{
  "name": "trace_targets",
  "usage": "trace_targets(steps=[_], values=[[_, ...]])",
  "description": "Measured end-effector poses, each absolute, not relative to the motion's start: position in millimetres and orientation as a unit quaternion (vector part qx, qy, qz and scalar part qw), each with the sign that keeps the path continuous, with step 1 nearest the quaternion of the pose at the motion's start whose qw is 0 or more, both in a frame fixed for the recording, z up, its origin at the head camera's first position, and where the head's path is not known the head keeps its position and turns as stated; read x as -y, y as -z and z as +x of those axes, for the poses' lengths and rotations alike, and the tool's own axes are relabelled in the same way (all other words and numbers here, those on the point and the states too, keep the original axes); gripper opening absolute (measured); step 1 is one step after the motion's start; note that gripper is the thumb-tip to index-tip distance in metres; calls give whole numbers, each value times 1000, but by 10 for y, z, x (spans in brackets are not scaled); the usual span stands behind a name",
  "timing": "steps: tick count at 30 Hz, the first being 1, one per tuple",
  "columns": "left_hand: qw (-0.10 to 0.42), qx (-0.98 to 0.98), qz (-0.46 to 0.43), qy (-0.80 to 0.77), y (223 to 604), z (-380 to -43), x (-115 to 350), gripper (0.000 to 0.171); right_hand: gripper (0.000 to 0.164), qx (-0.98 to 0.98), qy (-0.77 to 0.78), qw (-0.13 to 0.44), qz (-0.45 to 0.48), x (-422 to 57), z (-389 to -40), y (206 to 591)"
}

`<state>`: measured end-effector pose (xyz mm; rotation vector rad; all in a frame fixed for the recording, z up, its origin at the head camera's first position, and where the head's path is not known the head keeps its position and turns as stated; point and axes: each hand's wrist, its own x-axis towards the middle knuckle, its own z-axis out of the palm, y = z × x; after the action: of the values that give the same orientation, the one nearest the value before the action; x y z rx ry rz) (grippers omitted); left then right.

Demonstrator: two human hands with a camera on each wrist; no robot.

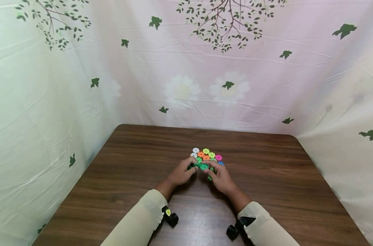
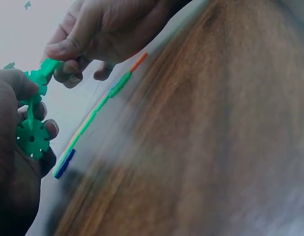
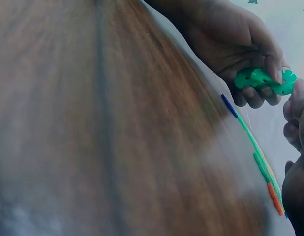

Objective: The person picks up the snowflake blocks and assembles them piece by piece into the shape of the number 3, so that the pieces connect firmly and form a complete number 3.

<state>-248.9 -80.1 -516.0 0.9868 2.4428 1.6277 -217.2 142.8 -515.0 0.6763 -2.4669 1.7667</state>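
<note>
Both hands meet over the table around a short chain of green flower-shaped interlocking discs [image 1: 204,166]. My left hand [image 1: 182,172] grips the chain between thumb and fingers; one notched disc [image 2: 33,137] shows face-on in the left wrist view. At the other end, my right hand [image 1: 221,177] pinches a green disc [image 2: 50,65] between thumb and forefinger. Right behind the hands lie more such discs on the table: white [image 1: 195,150], yellow [image 1: 206,151], orange [image 1: 206,157] and pink [image 1: 218,157]. The fingers cover part of this group.
Brown wood-grain table [image 1: 137,153] extends on both sides of the hands. A pale cloth [image 1: 186,68] printed with leaves and branches hangs behind and beside it. Each sleeved wrist carries a black camera mount [image 1: 171,217].
</note>
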Motion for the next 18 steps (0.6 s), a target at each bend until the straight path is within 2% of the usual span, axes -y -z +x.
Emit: trace_targets(steps=[8,18], values=[[44,-794,321,-515,5115,-2495,794,10,35,798,-556,25,231,-1480,-2175,5130],[36,-786,341,-515,5122,-2491,822,9,35,810,-533,17,243,-1470,-2169,5110]])
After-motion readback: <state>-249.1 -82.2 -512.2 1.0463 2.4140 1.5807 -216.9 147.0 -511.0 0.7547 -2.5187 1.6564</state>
